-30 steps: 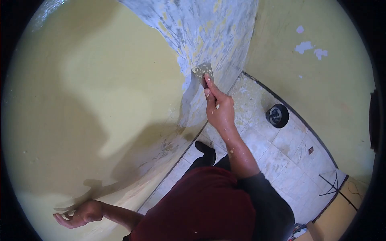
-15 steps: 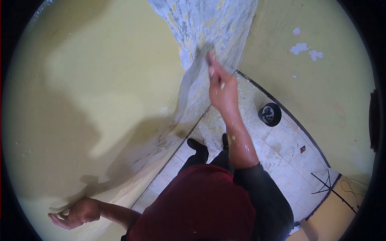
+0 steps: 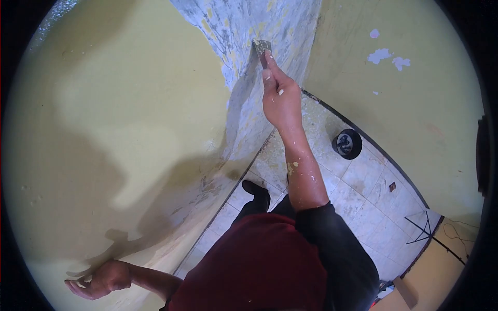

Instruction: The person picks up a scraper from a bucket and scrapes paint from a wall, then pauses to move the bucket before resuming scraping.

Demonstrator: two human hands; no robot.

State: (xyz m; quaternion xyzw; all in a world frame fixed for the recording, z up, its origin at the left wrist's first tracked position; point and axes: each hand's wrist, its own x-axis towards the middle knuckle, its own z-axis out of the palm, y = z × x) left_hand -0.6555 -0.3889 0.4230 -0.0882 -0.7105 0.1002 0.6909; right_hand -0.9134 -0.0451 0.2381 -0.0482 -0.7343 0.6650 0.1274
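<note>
My right hand (image 3: 281, 101) grips a scraper (image 3: 263, 47), its flat blade up against the stripped grey patch (image 3: 241, 31) of wall near the corner. Bits of yellow paint cling to the blade, and more flakes stick to my hand and forearm. The index finger lies stretched along the tool, while the other fingers are closed round its handle. At lower left, my left hand (image 3: 98, 281) is beside the yellow wall (image 3: 129, 93) with nothing in it, fingers apart and loosely bent. Its shadow falls on the wall next to it.
A black bucket (image 3: 347, 144) with something dark in it stands on the tiled floor (image 3: 358, 207) by the right wall. Paint debris litters the tiles near the corner. A black tripod stand (image 3: 426, 232) with a cable is at lower right.
My right hand and the scraper have moved upward and slightly left along the stripped patch. The view has shifted slightly; my left hand stays by the wall.
</note>
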